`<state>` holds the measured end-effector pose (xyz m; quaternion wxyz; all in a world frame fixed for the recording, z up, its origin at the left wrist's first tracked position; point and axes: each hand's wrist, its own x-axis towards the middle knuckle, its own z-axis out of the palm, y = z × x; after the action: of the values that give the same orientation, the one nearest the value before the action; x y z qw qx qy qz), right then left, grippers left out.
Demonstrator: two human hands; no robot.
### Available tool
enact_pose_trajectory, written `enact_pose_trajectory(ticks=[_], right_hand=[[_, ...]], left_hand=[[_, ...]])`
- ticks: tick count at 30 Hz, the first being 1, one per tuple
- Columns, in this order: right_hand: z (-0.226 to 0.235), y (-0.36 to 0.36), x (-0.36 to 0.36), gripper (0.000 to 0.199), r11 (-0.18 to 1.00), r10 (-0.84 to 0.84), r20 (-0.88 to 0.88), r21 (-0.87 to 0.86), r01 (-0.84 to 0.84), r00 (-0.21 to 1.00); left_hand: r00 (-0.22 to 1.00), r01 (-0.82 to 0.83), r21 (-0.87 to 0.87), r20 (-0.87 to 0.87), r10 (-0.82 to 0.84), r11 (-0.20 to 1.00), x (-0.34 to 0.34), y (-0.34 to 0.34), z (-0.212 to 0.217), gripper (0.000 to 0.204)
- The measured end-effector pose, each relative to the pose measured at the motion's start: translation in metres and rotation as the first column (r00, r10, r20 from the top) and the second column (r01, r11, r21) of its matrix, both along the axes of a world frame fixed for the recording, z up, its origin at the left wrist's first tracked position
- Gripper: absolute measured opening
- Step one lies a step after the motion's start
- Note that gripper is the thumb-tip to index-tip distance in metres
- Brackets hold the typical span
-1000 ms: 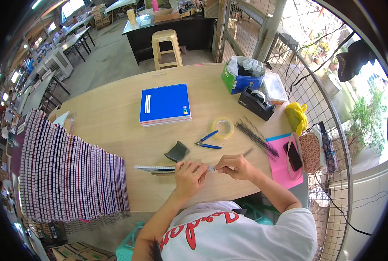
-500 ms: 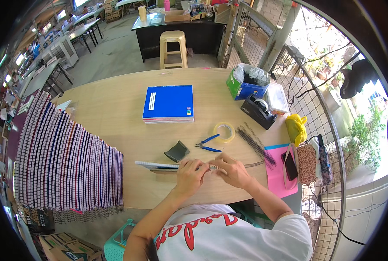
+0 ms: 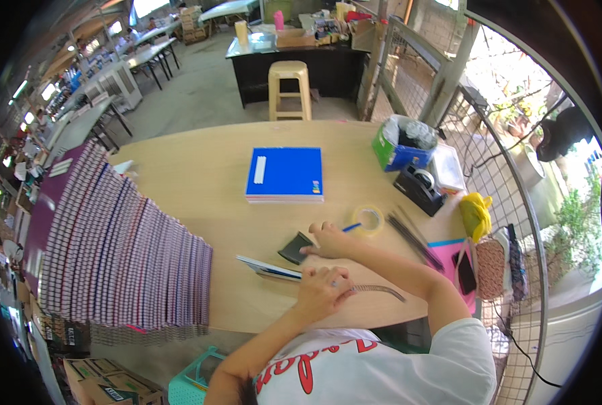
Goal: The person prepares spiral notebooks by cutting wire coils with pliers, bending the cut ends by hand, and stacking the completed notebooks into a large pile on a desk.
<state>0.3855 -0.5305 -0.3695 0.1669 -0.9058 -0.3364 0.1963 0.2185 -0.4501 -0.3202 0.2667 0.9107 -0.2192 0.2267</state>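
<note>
My left hand (image 3: 324,293) is closed on the edge of a thin notebook (image 3: 268,268), which is held edge-up so its covers barely show. A metal spiral coil (image 3: 380,289) trails from under these fingers to the right, over the table. My right hand (image 3: 333,241) reaches across just beyond, thumb and fingers apart. Its fingertips are at the right edge of a dark curved block (image 3: 296,248); whether they touch it I cannot tell. Beneath that hand lie blue-handled pliers (image 3: 352,227), mostly hidden, with one handle showing.
A stack of blue notebooks (image 3: 284,174) lies mid-table. Tall piles of spiral-bound notebooks (image 3: 128,250) stand left. At right are a tape roll (image 3: 368,220), loose coils (image 3: 414,239), a tape dispenser (image 3: 419,190), a box with plastic (image 3: 404,143), a phone (image 3: 464,272) and a wire mesh (image 3: 517,270).
My right hand has left the coil and moved away from me, over the pliers toward the dark block. My left hand stays on the notebook. The whole view has shifted slightly.
</note>
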Motion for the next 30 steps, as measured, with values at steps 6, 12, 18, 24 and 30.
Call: enact_pose_trajectory(ticks=[6, 12, 18, 24, 30], right_hand=[[-0.064, 0.058, -0.004, 0.079, 0.931, 0.314, 0.016, -0.199, -0.305, 0.949], [0.023, -0.018, 0.021, 0.044, 0.953, 0.301, -0.108, 0.053, -0.297, 0.947], [0.049, -0.142, 0.007, 0.044, 0.91, 0.123, -0.537, 0.397, 0.122, 0.835], [0.045, -0.135, -0.01, 0.057, 0.898, 0.378, -0.402, 0.379, -0.224, 0.834], [0.037, -0.139, -0.006, 0.052, 0.933, 0.33, -0.359, 0.267, -0.242, 0.873]], left_hand=[[0.997, -0.058, 0.017, 0.057, 0.057, 0.998, 0.001, -0.005, -0.01, 0.016], [1.0, -0.002, 0.049, -0.003, 0.002, 0.999, 0.001, 0.001, -0.015, 0.022], [0.987, -0.159, 0.045, 0.022, 0.158, 0.986, 0.006, 0.014, 0.004, 0.024], [0.987, -0.16, 0.038, -0.009, 0.161, 0.986, 0.004, 0.015, -0.008, 0.022], [0.991, -0.137, 0.062, 0.011, 0.137, 0.989, 0.007, 0.012, -0.003, 0.026]])
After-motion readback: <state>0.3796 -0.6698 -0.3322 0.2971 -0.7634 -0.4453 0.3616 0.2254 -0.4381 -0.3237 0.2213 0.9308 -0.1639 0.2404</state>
